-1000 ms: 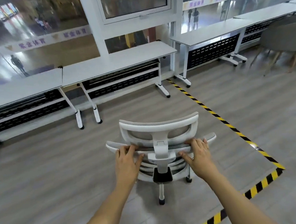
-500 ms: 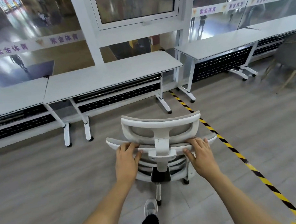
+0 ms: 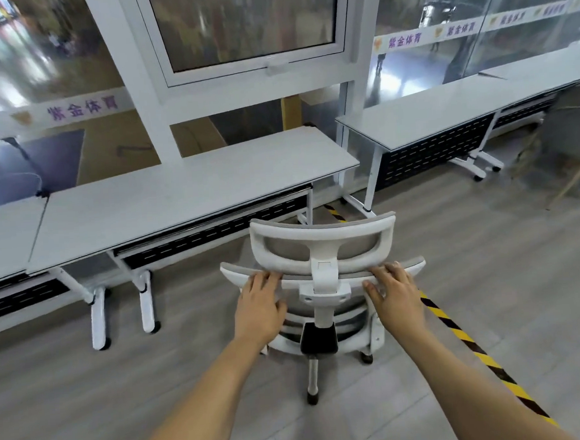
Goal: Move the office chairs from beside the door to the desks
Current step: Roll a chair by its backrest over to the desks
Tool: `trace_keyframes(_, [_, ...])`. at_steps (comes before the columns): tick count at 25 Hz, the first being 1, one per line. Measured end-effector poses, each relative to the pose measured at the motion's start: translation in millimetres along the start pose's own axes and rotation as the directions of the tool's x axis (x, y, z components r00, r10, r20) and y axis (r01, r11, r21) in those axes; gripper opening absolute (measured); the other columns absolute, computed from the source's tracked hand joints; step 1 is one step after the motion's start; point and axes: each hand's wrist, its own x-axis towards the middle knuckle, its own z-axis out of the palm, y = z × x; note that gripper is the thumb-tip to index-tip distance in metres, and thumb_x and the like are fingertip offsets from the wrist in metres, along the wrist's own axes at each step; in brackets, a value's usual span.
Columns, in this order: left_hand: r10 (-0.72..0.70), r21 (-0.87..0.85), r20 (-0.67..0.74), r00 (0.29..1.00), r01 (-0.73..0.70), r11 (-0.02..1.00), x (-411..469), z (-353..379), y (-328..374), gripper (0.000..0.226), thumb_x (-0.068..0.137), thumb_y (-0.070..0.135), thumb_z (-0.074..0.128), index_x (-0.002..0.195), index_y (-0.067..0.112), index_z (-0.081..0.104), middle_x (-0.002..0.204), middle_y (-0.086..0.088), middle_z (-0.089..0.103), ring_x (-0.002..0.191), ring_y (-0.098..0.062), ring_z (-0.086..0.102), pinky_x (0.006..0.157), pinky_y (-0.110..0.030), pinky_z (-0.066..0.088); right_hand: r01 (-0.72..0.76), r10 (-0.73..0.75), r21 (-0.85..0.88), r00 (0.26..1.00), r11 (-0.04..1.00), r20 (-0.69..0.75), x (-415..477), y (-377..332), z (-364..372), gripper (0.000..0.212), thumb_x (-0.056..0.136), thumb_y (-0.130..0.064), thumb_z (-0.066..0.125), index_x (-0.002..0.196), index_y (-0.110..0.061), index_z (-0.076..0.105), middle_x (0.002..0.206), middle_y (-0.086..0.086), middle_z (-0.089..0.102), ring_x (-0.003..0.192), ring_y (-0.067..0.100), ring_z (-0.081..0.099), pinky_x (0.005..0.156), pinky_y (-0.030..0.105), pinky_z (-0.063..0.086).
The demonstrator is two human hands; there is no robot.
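The white office chair stands at centre frame, seen from behind, so its seat is hidden by the backrest and headrest; only 2 of its base legs and 2 casters show, the rest lost under the frame. Both arms reach in from the bottom edge. The left hand lies over the top rail of the backrest left of the headrest post, fingers curled over the rail and thumb behind it. The right hand holds the same rail to the right of the post, fingers draped over its edge, their tips blurred. The chair sits just short of the middle desk, whose right end is directly ahead of it.

3 white desks can be counted clearly along the glass wall: the left desk, cut off by the left edge, the middle one, and the right desk in the upper right; further tops beyond it run out of frame. A grey chair with wooden legs at the right edge is smeared and partly cut off. 1 yellow-and-black floor tape runs diagonally to the lower right, part of it hidden behind the chair and right forearm
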Motion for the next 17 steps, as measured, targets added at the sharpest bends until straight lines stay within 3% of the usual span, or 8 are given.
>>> trace_keyframes(5, [-0.061,0.136,0.152,0.987,0.041,0.99,53,1,12,0.075,0.091,0.031,0.053,0.156,0.029,0.015,0.165,-0.001,0.013,0.152,-0.03,0.008,0.121,-0.049,0.021,-0.012,0.007,0.07,0.997,0.998,0.074,62,13,7,0.038,0.1,-0.037,0.056,0.135,-0.024,0.061,0.147,0.011,0.048,0.142,0.032,0.035,0.114,0.05,0.037])
trace_keyframes(10, [-0.135,0.206,0.224,0.965,0.089,0.974,68,3,19,0.079,0.094,0.037,0.049,0.158,0.031,0.001,0.168,0.003,-0.003,0.152,-0.033,0.006,0.121,-0.049,0.016,0.023,-0.015,-0.045,0.985,0.999,0.174,93,13,4,0.047,0.102,-0.036,0.051,0.147,-0.021,0.048,0.159,0.012,0.036,0.15,0.031,0.025,0.122,0.046,0.023])
trace_keyframes(14, [-0.153,0.16,0.227,0.962,0.119,0.98,57,-6,31,0.065,0.095,0.035,0.049,0.154,0.029,0.023,0.167,0.002,0.01,0.151,-0.032,0.011,0.116,-0.052,0.023,0.061,-0.062,0.009,0.982,0.998,0.177,88,6,-13,0.047,0.098,-0.029,0.056,0.145,-0.019,0.05,0.152,0.005,0.047,0.142,0.029,0.039,0.116,0.045,0.032])
trace_keyframes(17, [-0.175,0.08,0.116,0.978,0.166,0.983,30,-14,48,0.054,0.095,0.031,0.052,0.147,0.029,0.037,0.158,0.002,0.032,0.145,-0.03,0.026,0.113,-0.05,0.031,0.161,-0.169,0.069,0.975,0.985,0.142,75,-6,-24,0.041,0.094,-0.02,0.059,0.135,-0.019,0.057,0.136,0.004,0.058,0.125,0.03,0.051,0.103,0.045,0.04])
